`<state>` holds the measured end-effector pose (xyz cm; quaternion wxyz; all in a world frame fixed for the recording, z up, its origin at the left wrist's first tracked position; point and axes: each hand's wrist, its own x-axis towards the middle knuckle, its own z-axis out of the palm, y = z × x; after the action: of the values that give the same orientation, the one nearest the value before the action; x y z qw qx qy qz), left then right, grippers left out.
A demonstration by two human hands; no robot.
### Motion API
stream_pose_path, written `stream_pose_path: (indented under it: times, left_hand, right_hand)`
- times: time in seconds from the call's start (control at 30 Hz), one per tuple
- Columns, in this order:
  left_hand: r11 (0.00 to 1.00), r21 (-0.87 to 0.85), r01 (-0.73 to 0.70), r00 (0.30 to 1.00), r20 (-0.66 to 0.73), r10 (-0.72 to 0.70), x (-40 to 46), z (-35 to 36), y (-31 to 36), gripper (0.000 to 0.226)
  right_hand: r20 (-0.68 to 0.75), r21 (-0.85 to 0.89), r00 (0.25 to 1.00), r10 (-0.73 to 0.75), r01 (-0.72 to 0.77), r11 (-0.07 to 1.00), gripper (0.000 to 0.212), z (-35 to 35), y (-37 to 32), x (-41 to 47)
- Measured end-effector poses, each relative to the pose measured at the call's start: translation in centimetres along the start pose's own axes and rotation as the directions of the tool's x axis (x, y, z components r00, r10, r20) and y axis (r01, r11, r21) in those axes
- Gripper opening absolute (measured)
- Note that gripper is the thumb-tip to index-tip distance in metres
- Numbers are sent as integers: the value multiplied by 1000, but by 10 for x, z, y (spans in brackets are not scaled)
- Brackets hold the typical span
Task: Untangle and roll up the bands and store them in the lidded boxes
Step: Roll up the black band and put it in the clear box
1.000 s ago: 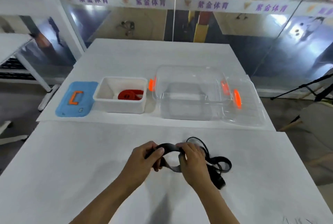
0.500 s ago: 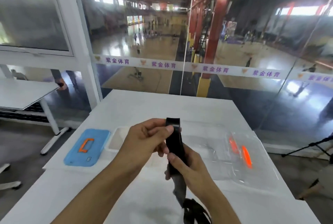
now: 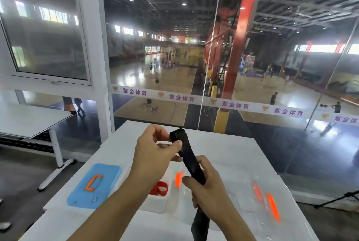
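Black band (image 3: 191, 160) is held taut and raised above the white table (image 3: 233, 155), running on a slant from upper left to lower right. My left hand (image 3: 155, 155) pinches its folded top end between thumb and curled fingers. My right hand (image 3: 207, 188) is closed round the band lower down, thumb across its face; below that fist the band hangs toward the bottom edge of the view. On the table behind my hands: a blue lid (image 3: 95, 186) with an orange handle lying flat at left, a white box (image 3: 161, 200) just right of it with a red band (image 3: 160, 188) coiled inside (partly hidden by my left forearm), and a clear box (image 3: 252, 207) with orange latches, its outline hard to trace. Beyond the glass wall, a sports hall.
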<state>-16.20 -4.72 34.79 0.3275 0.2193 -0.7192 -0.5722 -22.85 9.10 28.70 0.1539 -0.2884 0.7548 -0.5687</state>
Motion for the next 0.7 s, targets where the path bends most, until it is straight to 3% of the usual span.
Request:
stream_pose_path:
  times: [0.1,0.2,0.27,0.33,0.4,0.5,0.53,0.63,0.7]
  left_hand:
    - [998,-34,-53,999,8,53,3,-4,5,36]
    - [952,165,-256,964,111,240,3,-11,2,40]
    - [820,404,-405,911,256,324,3,-19,2,29]
    - [694,555,-458,876,415,246,4,-24,2,32]
    - [721,553,-418,855,508,107,3,-28,3,33]
    - [905,365,-218,827,561,-27,0,-31,5,27]
    - [921,343,-184,818,573,-50,0,-30,4,24]
    - [816,491,-304,842,539,-10,-1,-28,-4,12]
    - [818,497,-289,877,480,19,0,-30,-8,6]
  right_hand:
    - [-90,-101,991,-103,94,990,28,-5,-4,12]
    - [-84,-257,975,-204,177,950,32,-11,-15,21]
    - [-57,-360,960,-274,237,902,30,-14,-21,25]
    - [-16,-430,941,-338,299,852,25,-17,-30,28]
    - [45,-453,937,-346,328,829,22,-19,-40,29]
    - [107,-470,945,-310,323,821,19,-22,-54,31]
    - [117,-470,948,-295,315,825,17,-22,-56,31]
    - [132,-464,959,-253,285,839,16,-25,-59,30]
    - [167,-507,957,-238,290,812,21,-31,-59,28]
